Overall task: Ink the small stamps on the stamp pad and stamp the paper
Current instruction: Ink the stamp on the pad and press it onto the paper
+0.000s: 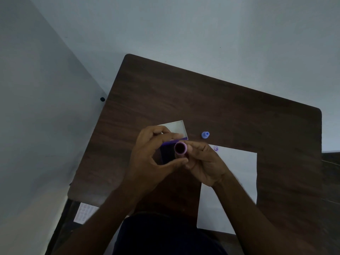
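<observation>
My right hand point(200, 162) grips a small pink stamp point(180, 148) with its dark inked face turned up toward me. My left hand point(152, 153) curls around it from the left, thumb below and fingers above; whether they touch the stamp I cannot tell. Under the hands lies the open stamp pad point(166, 155), its dark ink surface partly hidden and its white lid point(176, 127) raised behind. A white paper point(235, 173) lies to the right with one purple smiley print point(216, 148) at its far left corner. A blue stamp point(205, 134) stands beyond the paper.
A dark wooden table point(220, 107) stands against pale walls. Another printed sheet point(83, 212) shows on a lower surface at the table's near left. A small black object point(102, 99) sits by the wall at the left.
</observation>
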Tool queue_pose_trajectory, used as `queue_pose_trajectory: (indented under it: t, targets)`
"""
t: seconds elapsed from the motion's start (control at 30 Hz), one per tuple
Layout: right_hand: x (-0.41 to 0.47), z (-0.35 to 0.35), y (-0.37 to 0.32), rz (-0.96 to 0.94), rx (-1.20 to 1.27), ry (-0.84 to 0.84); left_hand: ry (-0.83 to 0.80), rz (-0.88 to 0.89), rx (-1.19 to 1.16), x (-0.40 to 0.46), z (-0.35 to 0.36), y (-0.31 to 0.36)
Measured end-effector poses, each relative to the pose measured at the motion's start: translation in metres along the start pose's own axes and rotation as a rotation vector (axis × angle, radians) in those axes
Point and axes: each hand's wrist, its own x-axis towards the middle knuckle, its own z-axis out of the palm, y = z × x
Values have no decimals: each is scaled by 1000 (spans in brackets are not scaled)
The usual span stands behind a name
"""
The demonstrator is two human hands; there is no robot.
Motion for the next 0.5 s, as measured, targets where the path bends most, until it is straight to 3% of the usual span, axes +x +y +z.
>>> queue_pose_trajectory:
  t: [0.13, 0.23, 0.3, 0.4, 0.43, 0.5]
  targets:
    - [6, -14, -1, 34, -547, 286, -138, -333, -2, -16, 17, -30]
    - [25, -18, 6, 188, -993, 475, -298, -378, 120, -29, 30, -59]
    - [33, -20, 18, 328, -1232, 507, -353, -351, 184, -38, 38, -73]
    - [46, -27, 30, 186, -1501, 409, -415, -361, 267, -49, 49, -86]
    - [55, -27, 28, 312, -1533, 368, -418, -363, 294, -50, 52, -90]
    - [75, -27, 24, 772, -1458, 270, -406, -361, 335, -51, 58, -96]
